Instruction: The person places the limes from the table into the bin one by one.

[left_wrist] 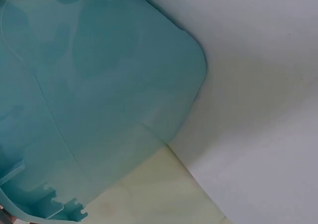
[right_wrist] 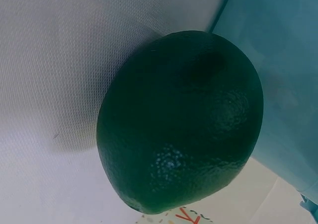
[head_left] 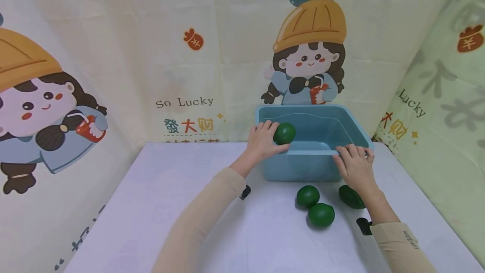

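A light blue plastic bin (head_left: 301, 167) stands toward the back of the white table. My left hand (head_left: 263, 140) is over its front left corner and holds a dark green oval fruit (head_left: 285, 133) between thumb and fingers, at the height of the rim. My right hand (head_left: 357, 167) grips the front right rim, fingers hooked over the edge and thumb on the outside. Below that hand lies another green fruit (head_left: 350, 197), which in the right wrist view is a large, finely pebbled fruit (right_wrist: 179, 124) close beside the bin. The left wrist view shows the bin's outer wall (left_wrist: 114, 85).
Two more green fruits, one (head_left: 307, 196) behind the other (head_left: 321, 215), lie on the table (head_left: 159, 205) in front of the bin. Printed cloth (head_left: 235, 54) with cartoon figures hangs behind and beside the table. A black wrist device (head_left: 364, 226) shows at the right wrist.
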Demonstrator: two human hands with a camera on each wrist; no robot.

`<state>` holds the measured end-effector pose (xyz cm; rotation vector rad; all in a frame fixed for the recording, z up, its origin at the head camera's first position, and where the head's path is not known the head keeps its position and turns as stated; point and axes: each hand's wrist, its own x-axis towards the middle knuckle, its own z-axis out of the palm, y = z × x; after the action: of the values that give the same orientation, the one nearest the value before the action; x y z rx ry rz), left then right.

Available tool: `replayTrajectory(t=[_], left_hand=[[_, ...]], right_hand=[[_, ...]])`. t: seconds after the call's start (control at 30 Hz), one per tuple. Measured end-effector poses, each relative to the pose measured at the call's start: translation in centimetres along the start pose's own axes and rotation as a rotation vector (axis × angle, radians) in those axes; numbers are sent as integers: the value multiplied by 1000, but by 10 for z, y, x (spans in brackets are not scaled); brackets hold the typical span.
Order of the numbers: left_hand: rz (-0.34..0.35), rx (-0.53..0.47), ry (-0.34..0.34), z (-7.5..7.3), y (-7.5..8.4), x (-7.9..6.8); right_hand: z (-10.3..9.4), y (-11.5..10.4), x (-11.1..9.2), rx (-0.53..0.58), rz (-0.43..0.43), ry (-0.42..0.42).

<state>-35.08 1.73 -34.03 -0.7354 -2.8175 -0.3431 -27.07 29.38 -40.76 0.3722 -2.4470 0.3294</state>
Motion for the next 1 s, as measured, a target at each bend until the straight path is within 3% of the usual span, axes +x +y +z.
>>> replayTrajectory(t=[1.0], left_hand=[[-43,27,-52,5,14,15]], right_hand=[[3,0,-1,-5,-18,31]])
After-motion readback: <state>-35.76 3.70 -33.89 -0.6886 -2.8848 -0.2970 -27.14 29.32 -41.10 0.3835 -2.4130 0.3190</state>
